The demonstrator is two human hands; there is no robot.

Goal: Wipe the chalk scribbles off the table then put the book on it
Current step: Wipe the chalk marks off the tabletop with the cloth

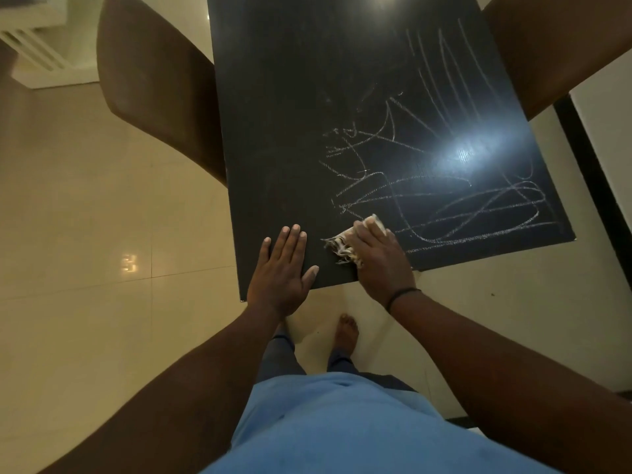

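Observation:
A black table [273, 114] fills the upper middle of the head view. White chalk scribbles [444, 186] cover its right half, and its left half is dark with faint smears. My right hand [379, 258] presses a small frayed pale cloth [345, 246] onto the table near the front edge, at the lower left end of the scribbles. My left hand [282, 271] lies flat with straight fingers on the front left corner of the table. No book is in view.
A brown chair [154, 87] stands at the table's left side and another brown chair [554, 46] at its right. Glossy cream floor tiles [85, 234] surround the table. My bare feet [347, 331] stand just in front of the table edge.

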